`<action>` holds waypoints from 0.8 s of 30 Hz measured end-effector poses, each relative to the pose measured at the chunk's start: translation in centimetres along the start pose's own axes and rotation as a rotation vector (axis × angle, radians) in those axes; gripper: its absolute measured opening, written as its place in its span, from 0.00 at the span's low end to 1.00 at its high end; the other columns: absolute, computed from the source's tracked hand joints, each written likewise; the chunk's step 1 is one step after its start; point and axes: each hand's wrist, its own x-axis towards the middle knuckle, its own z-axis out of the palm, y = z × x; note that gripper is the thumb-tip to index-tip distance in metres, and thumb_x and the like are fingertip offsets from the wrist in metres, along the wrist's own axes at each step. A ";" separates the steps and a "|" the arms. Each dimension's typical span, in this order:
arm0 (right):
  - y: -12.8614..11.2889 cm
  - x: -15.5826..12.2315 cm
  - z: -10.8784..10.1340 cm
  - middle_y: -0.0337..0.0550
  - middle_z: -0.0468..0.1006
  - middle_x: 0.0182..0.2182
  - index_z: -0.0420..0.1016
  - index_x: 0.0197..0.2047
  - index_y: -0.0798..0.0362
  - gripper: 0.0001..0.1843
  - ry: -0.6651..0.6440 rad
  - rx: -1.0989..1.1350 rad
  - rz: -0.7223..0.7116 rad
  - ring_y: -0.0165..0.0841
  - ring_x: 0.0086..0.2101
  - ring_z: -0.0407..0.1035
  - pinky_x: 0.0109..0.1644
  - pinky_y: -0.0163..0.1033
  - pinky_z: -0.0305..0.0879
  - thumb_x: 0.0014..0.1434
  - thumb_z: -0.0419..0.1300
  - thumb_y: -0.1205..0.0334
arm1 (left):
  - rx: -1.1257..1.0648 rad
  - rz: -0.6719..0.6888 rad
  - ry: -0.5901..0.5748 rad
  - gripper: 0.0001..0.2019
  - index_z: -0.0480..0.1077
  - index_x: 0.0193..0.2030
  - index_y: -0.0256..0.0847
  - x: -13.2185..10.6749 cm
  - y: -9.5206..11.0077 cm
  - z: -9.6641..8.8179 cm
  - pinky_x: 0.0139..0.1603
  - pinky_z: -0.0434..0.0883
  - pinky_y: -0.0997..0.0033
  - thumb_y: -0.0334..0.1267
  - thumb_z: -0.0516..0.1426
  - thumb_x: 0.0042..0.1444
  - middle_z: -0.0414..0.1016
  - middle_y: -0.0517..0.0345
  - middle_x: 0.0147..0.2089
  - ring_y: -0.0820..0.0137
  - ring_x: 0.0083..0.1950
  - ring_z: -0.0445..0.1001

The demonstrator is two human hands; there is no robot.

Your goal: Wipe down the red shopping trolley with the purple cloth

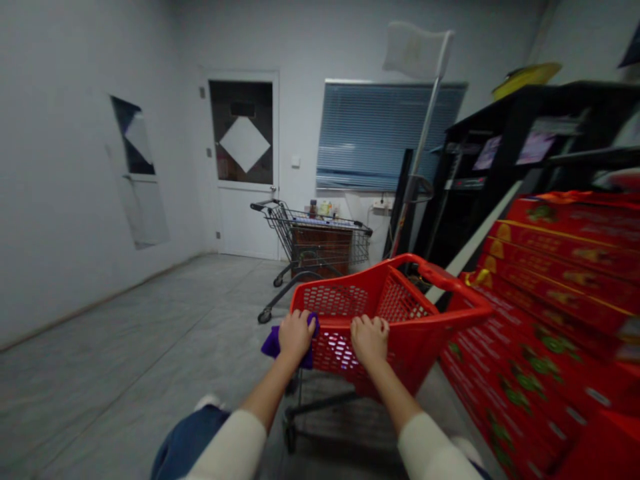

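A red plastic shopping cart (410,340) with perforated sides stands right in front of me, its handle end to the right. My left hand (296,333) is closed on a purple cloth (273,341) at the near left corner of the basket's rim. Part of the cloth hangs down over the cart's side. The fingers of my right hand (370,337) are curled over the same near rim, farther right. The fingertips of both hands are partly hidden behind the rim.
A grey wire shopping cart (320,233) stands beyond, before a brown wooden cabinet (323,252). Stacked red boxes (530,353) crowd the right side, near a black shelf (525,107). A pole with a white flag (417,53) rises behind. A white door (245,220) is at the back.
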 end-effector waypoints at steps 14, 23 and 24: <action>-0.8 -0.5 -1.5 0.45 0.78 0.40 0.76 0.38 0.48 0.18 -0.040 0.019 0.014 0.41 0.45 0.63 0.58 0.50 0.44 0.69 0.46 0.59 | -0.003 0.154 -0.002 0.17 0.72 0.48 0.43 0.4 2.4 0.3 0.47 0.64 0.64 0.49 0.47 0.66 0.75 0.50 0.46 0.62 0.46 0.72; -2.7 -0.5 -1.4 0.44 0.78 0.41 0.77 0.40 0.48 0.18 -0.028 0.057 0.053 0.40 0.46 0.62 0.59 0.49 0.43 0.69 0.45 0.60 | 0.095 0.087 -0.100 0.18 0.72 0.49 0.42 1.4 1.1 -1.0 0.47 0.65 0.64 0.48 0.47 0.65 0.76 0.48 0.47 0.61 0.47 0.74; -2.9 -0.5 -1.3 0.44 0.78 0.41 0.77 0.40 0.48 0.18 -0.033 0.056 0.056 0.40 0.46 0.62 0.59 0.49 0.43 0.69 0.45 0.60 | 0.093 0.099 -0.085 0.18 0.72 0.50 0.43 1.2 1.7 -0.9 0.47 0.65 0.63 0.49 0.47 0.65 0.75 0.48 0.48 0.61 0.47 0.74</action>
